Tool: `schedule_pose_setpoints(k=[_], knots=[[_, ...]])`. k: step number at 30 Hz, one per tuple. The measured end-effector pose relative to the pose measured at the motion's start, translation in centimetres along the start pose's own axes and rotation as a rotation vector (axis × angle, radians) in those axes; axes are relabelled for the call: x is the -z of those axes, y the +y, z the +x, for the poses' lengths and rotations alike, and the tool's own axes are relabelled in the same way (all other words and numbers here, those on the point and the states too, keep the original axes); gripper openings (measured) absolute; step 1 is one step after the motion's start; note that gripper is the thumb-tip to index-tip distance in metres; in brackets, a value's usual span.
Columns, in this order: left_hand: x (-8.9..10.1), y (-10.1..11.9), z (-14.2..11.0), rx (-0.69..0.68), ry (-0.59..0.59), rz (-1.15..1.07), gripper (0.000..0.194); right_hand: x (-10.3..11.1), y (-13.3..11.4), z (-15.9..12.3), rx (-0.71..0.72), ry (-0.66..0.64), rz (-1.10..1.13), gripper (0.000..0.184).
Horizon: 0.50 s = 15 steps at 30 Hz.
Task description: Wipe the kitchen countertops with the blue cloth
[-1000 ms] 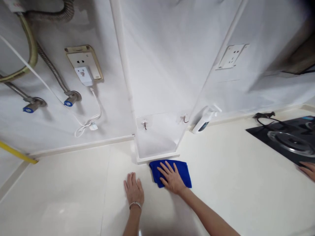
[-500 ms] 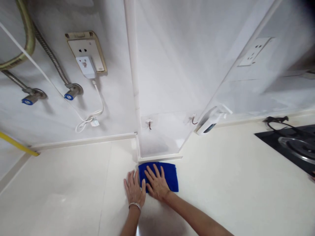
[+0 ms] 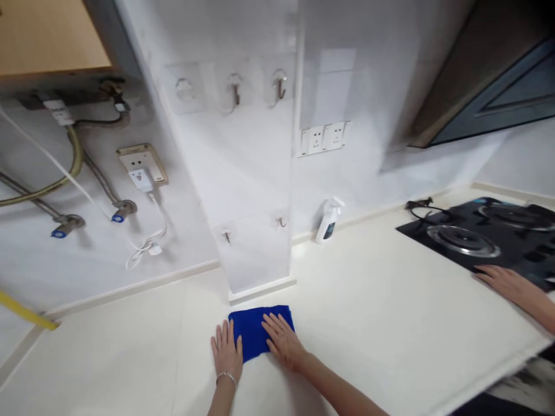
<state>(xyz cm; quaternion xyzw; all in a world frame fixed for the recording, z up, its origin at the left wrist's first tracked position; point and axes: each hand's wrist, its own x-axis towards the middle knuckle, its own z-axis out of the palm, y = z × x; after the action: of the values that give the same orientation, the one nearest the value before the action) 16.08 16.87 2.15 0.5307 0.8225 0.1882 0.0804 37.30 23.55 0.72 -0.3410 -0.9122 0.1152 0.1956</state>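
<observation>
A folded blue cloth (image 3: 254,334) lies on the cream countertop (image 3: 373,323), just in front of a white wall column (image 3: 255,254). My right hand (image 3: 282,341) lies flat on the cloth's right half, fingers stretched out. My left hand (image 3: 226,351), with a bracelet on the wrist, rests palm down on the counter. Its fingers are spread, and it touches the cloth's left edge. Neither hand grips anything.
A white spray bottle (image 3: 327,221) stands against the wall right of the column. A black gas hob (image 3: 485,237) sits at the right, with another person's hand (image 3: 505,281) resting on its near edge. Left wall carries a socket with charger (image 3: 141,173), hoses and valves (image 3: 119,211).
My right hand slid the cloth left until it met my left hand. The view has since tilted up and back, and the other person's hand reaches further in by the hob.
</observation>
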Motion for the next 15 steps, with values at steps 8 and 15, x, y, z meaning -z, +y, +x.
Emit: schedule_pose_setpoints(k=[8, 15], knots=[[-2.3, 1.0, -8.0, -0.214, -0.02, -0.041, 0.058, 0.7, 3.3, -9.4, -0.288, 0.298, 0.252, 0.048], [-1.4, 0.7, -8.5, -0.252, -0.113, -0.105, 0.063, 0.7, 3.5, -8.5, -0.589, 0.336, 0.045, 0.066]])
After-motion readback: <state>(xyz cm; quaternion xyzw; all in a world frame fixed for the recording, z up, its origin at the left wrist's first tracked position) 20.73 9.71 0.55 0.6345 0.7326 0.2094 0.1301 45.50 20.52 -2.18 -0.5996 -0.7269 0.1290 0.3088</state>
